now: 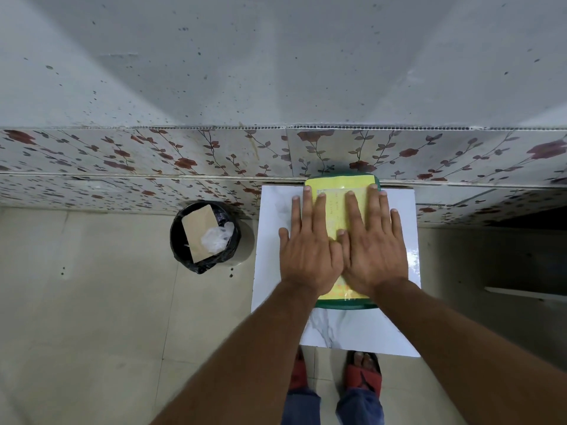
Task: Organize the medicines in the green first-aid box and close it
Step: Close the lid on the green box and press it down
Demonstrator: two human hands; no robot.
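Note:
The green first-aid box (346, 304) lies on a small white marble-patterned table (352, 332), its lid down, with a yellow label (337, 185) covering the top. My left hand (310, 250) rests flat on the lid's left half, fingers spread and reaching over the box's left edge. My right hand (374, 243) lies flat on the right half, fingers spread toward the wall. The two hands touch at the thumbs. No medicines are in sight; the inside of the box is hidden.
A black bin (205, 237) lined with a dark bag stands on the floor left of the table, holding a brown card and crumpled clear plastic. A flower-patterned wall panel (153, 167) runs behind the table. My feet in red sandals (363, 375) stand below the table's near edge.

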